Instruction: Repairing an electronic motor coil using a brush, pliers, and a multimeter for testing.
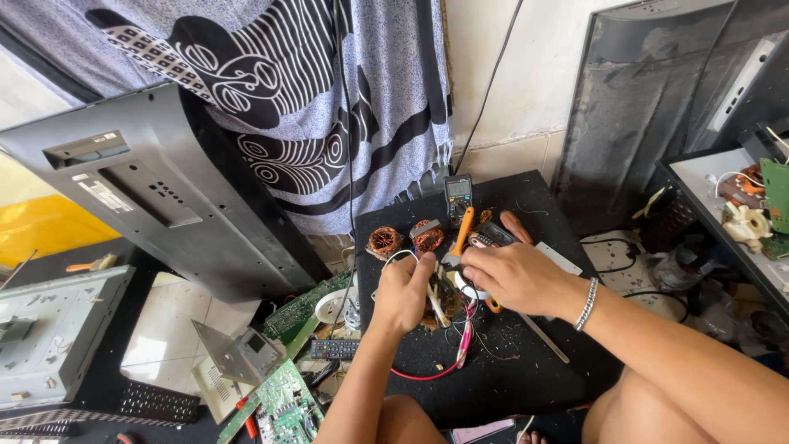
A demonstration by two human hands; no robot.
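My left hand (403, 293) is closed around a small brown circuit board part (444, 301) with white leads and thin wires, held just above a black work mat (526, 362). My right hand (514, 275), with a silver bracelet on the wrist, reaches across and pinches at the same part from the right. An orange-handled tool (463, 231) sticks up between the hands; which hand grips it is hidden. A red wire (423, 375) loops down from the part onto the mat.
Two copper coils (385, 242) and a multimeter (458, 197) lie at the mat's far edge. Green circuit boards (288, 403), a remote and metal chassis parts litter the floor at left. Flat-screen panels (156, 189) lean against the wall on both sides.
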